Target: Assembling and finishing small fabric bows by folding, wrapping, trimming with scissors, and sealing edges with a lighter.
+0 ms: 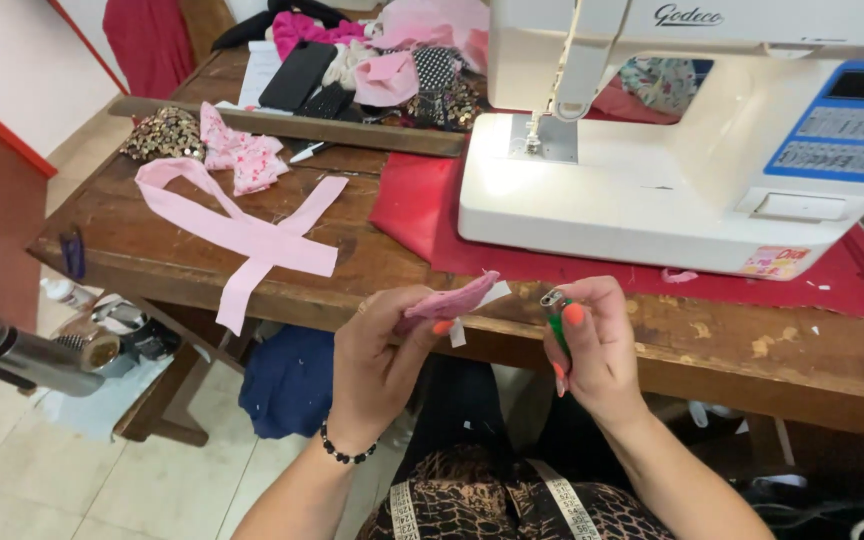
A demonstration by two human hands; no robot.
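- Down below the front edge of the worn brown wooden table (pixel 202 265), both hands hang in the air over the lap, so nothing they hold is resting on anything.
- Left hand (pixel 377 355), the one with the black bead bracelet, is curled shut around a small folded piece of pink fabric (pixel 449 298), pinched between thumb and fingers. One end sticks out toward the other hand, which looks like the reason it's held up and tilted that way. A little white tag or paper bit hangs off it.
- Right hand (pixel 597 350) is closed around a small green lighter with a silver metal top (pixel 557 315), upright, thumb sitting right by the top. The metal end is just beside the fabric tip, not touching as far as I can tell. No flame that I can see.
- Right behind the hands is a white sewing machine with a blue panel (pixel 712 160) on a red cloth mat (pixel 422 215), so there's not much free room up there.
- Further left on the table: long pale pink fabric strips crossed like a ribbon (pixel 252 235), a pink patterned scrap (pixel 242 155), a sequinned gold piece (pixel 162 132), a black phone (pixel 297 72), plus a heap of mixed scraps at the back.
- On the tile floor, left: a grey hair dryer (pixel 12 352) and a dark blue cloth bundle (pixel 292 380).
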